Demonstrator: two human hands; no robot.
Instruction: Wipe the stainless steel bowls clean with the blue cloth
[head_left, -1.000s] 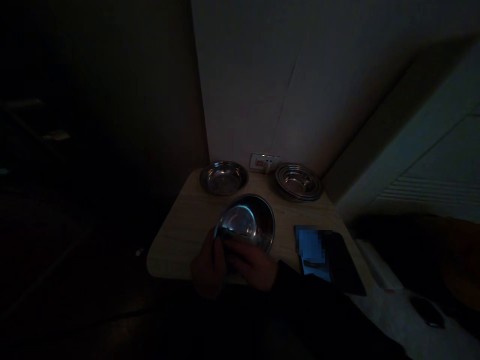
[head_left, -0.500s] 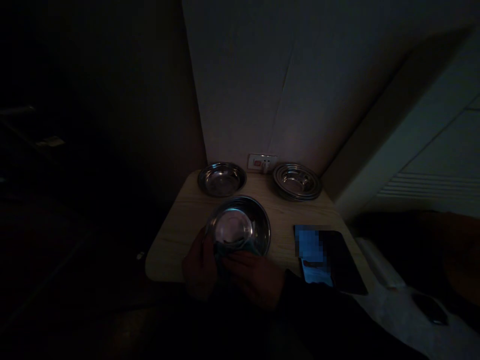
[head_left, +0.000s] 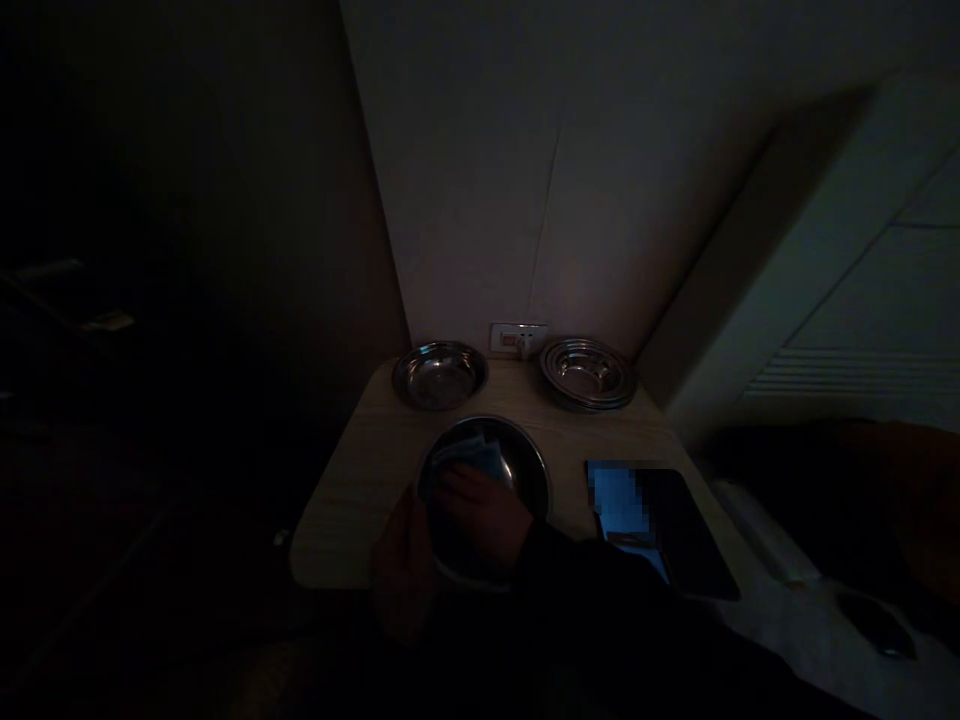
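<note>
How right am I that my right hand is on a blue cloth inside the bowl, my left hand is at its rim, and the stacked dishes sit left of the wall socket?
The side is wrong: the head view shows the stacked dishes right of the wall socket. Your right hand, blue cloth, bowl and left hand are as you said.

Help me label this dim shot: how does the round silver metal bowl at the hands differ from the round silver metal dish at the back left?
The bowl has a blue cloth and the right hand inside; the dish shows nothing inside. The left hand holds the bowl's rim, while no hand touches the dish. The bowl is nearer the person, the dish nearer the wall. Both are shiny.
</note>
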